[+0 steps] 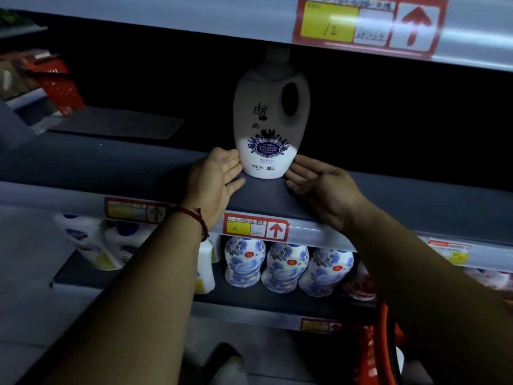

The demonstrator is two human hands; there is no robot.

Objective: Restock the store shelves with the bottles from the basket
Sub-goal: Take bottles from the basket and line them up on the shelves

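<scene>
A white bottle (268,118) with a handle hole and a purple label stands upright on the dark middle shelf (388,195). My left hand (219,179), fingers straight, touches the bottle's lower left side. My right hand (319,184) lies on the shelf at the bottle's lower right, fingers relaxed and at its base. Neither hand grips the bottle. The red basket (380,354) shows at the bottom right, partly hidden behind my right forearm; its contents are not visible.
The shelf below holds three blue-and-white patterned bottles (287,266) and white bottles (91,240) to the left. Red price tags (255,227) line the shelf edges. Another red basket (59,87) sits far left. The upper shelf's edge (222,23) hangs just above the bottle's cap.
</scene>
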